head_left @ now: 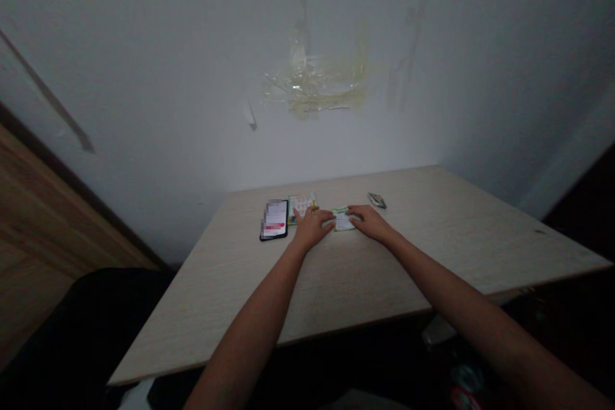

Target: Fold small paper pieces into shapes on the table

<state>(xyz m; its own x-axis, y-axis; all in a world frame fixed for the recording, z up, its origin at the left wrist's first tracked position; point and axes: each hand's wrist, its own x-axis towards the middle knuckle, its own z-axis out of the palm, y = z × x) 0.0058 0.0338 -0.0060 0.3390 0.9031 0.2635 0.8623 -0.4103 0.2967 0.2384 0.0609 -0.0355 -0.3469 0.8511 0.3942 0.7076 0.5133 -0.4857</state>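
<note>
A small white-and-green printed leaflet (343,221) lies on the table between my hands. My left hand (313,228) is palm down with its fingers spread, the thumb and a fingertip at the leaflet's left edge. On the other side, my right hand (372,223) rests with stretched fingers and thumb over the leaflet's right edge. Its thumb and forefinger stay apart. Behind my left hand is a larger printed sheet (302,202), partly covered by its fingers. The fine print on both papers is too small to read.
Left of the sheet lies a phone (275,221) with a lit screen. A small, colourful flat item (377,200) sits beyond my right hand. The pale wooden table (225,295) meets a wall (192,109) marked with peeling tape (317,86).
</note>
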